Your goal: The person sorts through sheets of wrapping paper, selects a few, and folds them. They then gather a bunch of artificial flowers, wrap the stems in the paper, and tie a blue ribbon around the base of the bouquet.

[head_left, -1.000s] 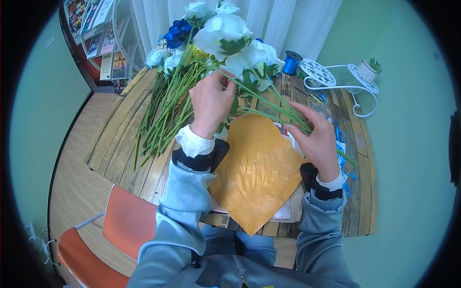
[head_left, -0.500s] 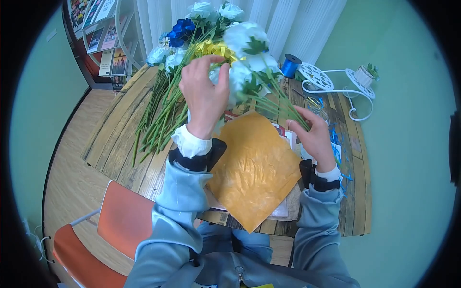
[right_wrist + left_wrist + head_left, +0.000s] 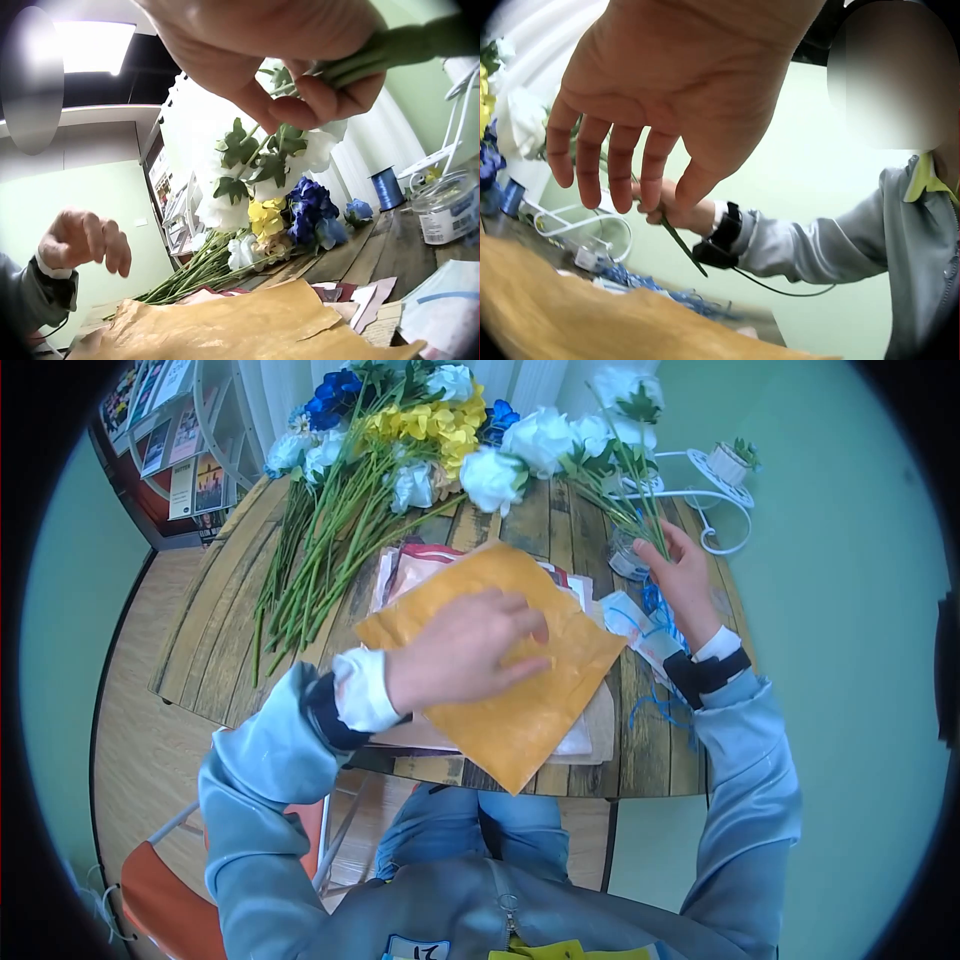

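The right grip (image 3: 685, 575) curls round long-stemmed white flowers (image 3: 540, 442) fanned beyond it; the left grip (image 3: 470, 645), fingers loose, holds nothing above orange paper (image 3: 510, 735). Near the right grip stands a clear jar (image 3: 444, 211), contents indistinct; farther, a white pot (image 3: 726, 463) holds greenery (image 3: 747, 452).

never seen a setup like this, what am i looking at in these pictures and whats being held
There is no machine here, just a person using two bare hands. One picture comes from a camera worn on the head, looking down; the other two come from cameras on each wrist. The right hand holds white flowers by their green stems. The left hand holds nothing and is over an orange-brown sheet. On the wooden table, more flowers lie beyond the sheet, and the right wrist view also shows a blue spool and a clear jar.
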Demonstrator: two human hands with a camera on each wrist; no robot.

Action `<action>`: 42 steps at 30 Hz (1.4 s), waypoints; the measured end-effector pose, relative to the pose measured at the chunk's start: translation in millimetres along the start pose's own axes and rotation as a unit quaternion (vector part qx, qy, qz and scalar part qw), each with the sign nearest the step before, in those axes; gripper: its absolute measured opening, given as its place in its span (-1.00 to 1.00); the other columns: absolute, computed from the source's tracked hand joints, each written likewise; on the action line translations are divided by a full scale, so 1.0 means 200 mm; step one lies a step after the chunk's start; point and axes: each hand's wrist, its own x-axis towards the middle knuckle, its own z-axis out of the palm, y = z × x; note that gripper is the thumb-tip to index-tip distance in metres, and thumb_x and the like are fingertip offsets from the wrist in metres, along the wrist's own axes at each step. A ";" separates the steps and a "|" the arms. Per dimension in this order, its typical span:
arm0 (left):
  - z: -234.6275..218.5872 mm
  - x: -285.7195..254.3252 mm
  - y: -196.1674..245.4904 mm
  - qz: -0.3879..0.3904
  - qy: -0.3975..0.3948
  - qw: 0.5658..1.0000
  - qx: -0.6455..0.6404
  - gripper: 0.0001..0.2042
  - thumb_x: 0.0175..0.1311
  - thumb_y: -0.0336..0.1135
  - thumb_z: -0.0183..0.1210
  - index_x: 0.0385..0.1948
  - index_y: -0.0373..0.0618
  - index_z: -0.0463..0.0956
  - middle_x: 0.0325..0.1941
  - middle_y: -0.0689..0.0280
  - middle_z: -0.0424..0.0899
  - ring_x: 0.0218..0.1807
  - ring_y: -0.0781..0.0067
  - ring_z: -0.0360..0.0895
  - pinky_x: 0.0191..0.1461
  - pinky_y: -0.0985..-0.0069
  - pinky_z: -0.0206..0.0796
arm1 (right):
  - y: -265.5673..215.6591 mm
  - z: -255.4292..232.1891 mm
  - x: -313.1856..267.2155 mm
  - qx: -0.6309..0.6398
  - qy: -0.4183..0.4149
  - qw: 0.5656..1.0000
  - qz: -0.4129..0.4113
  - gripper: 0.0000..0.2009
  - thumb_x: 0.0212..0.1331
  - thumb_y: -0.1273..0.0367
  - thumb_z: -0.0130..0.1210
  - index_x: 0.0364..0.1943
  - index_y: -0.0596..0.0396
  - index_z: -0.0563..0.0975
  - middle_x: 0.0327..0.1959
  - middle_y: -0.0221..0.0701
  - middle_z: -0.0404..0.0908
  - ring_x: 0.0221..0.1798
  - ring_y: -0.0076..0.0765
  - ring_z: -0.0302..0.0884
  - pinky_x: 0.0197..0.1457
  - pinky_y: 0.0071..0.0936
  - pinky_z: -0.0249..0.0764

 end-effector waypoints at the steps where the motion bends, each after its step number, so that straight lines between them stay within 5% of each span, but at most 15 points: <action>1: 0.04 -0.03 0.05 -0.037 -0.056 0.998 -0.004 -0.78 0.10 -0.22 0.19 -0.39 -0.20 0.48 -0.45 0.18 0.55 -0.36 0.12 0.51 -0.29 0.30 0.36 | -0.04 0.00 -0.02 0.045 -0.004 0.998 0.037 -0.56 0.04 0.35 0.22 0.03 0.21 0.46 -0.30 -0.50 0.56 -0.33 -0.63 0.43 -0.24 -0.63 0.36; 6: 0.26 -0.03 0.17 -0.117 -0.147 0.982 -0.004 -0.65 0.10 -0.03 0.17 -0.44 -0.20 0.45 -0.47 0.11 0.56 -0.37 0.04 0.54 -0.33 0.23 0.37 | -0.14 0.04 -0.08 0.167 -0.020 0.974 0.151 -0.65 0.10 0.44 0.12 0.01 0.11 0.39 -0.49 -0.62 0.37 -0.56 -0.74 0.23 -0.62 -0.74 0.12; 11: 0.39 0.02 0.27 -0.155 -0.246 0.956 0.045 -0.55 0.06 0.07 0.14 -0.47 -0.26 0.46 -0.59 0.08 0.57 -0.49 0.03 0.56 -0.41 0.18 0.38 | -0.19 0.10 -0.11 0.270 -0.008 0.948 0.168 -0.81 0.15 0.50 0.03 -0.14 0.11 0.39 -0.51 -0.57 0.32 -0.59 -0.71 0.22 -0.65 -0.74 0.09; 22: 0.43 0.06 0.22 -0.113 -0.188 0.973 0.072 -0.76 0.02 -0.20 0.10 -0.54 -0.24 0.47 -0.65 0.07 0.55 -0.54 0.03 0.56 -0.45 0.17 0.38 | -0.21 0.12 -0.11 0.341 -0.015 0.929 0.142 -0.68 0.16 0.52 0.01 0.02 0.13 0.32 -0.45 -0.55 0.30 -0.54 -0.70 0.20 -0.65 -0.74 0.09; 31: 0.56 0.07 0.36 -0.077 -0.180 0.980 0.026 -0.78 0.03 -0.20 0.12 -0.51 -0.19 0.46 -0.68 0.08 0.53 -0.56 0.01 0.53 -0.49 0.15 0.34 | -0.28 0.13 -0.05 0.355 0.011 0.929 0.107 -0.75 0.13 0.53 0.01 -0.08 0.13 0.36 -0.49 -0.56 0.31 -0.58 -0.71 0.20 -0.65 -0.71 0.07; 39: 0.42 -0.02 0.34 -0.015 -0.178 0.981 -0.073 -0.72 0.12 -0.14 0.11 -0.45 -0.23 0.44 -0.48 0.13 0.53 -0.37 0.06 0.55 -0.36 0.24 0.38 | -0.21 0.30 -0.07 0.347 0.000 0.928 0.137 -0.70 0.10 0.51 0.02 -0.04 0.08 0.36 -0.48 -0.54 0.34 -0.58 -0.69 0.21 -0.66 -0.71 0.10; 42: 0.28 -0.04 0.21 -0.073 -0.241 0.968 0.000 -0.72 0.10 -0.13 0.13 -0.37 -0.19 0.45 -0.32 0.12 0.53 -0.19 0.06 0.51 -0.23 0.24 0.36 | -0.13 0.37 -0.05 0.343 0.002 0.929 0.139 -0.69 0.10 0.49 0.01 -0.03 0.07 0.36 -0.48 -0.53 0.33 -0.57 -0.68 0.22 -0.64 -0.70 0.13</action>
